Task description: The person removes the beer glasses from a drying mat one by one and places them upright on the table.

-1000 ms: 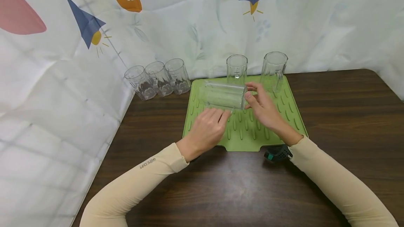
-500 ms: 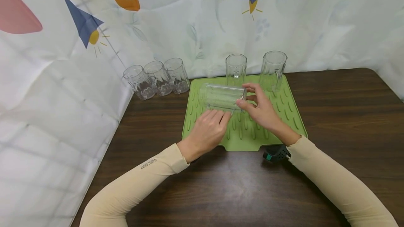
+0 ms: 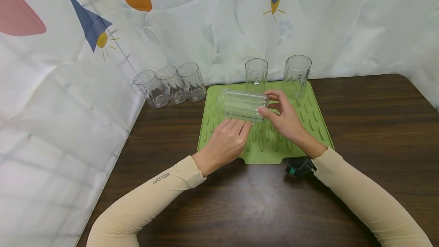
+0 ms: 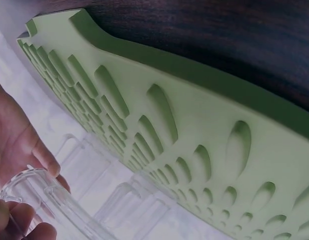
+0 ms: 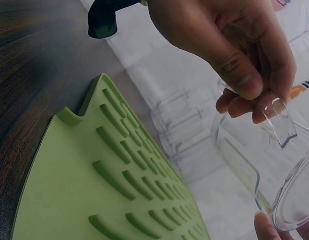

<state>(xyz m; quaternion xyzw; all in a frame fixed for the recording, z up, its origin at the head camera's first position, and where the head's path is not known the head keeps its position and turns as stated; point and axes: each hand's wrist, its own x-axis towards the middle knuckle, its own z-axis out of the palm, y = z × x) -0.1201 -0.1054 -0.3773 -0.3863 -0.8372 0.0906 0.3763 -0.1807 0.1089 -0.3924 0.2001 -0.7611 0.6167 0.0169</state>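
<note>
A clear glass mug (image 3: 241, 104) lies sideways in the air over the green ridged mat (image 3: 271, 155). My left hand (image 3: 226, 140) grips its handle from the near side, fingers curled; the right wrist view shows this left hand (image 5: 219, 45) around the handle too. My right hand (image 3: 286, 119) holds the mug's right end, thumb on the near side and fingers beyond. Only some right fingertips (image 5: 267, 227) show at the bottom of the right wrist view. Two more glass mugs, a left one (image 3: 256, 73) and a right one (image 3: 297, 73), stand on the mat's back part.
Left of the mat, three glass mugs (image 3: 171, 85) stand close together on the dark wooden table (image 3: 240, 209). A patterned white curtain (image 3: 212, 22) rises behind the table and along its left side. A black wrist device (image 3: 300, 167) hangs below my right wrist.
My right thumb has shifted left, from the mug's end onto its near side. The left hand keeps its grip on the handle, and the mug has barely moved.
</note>
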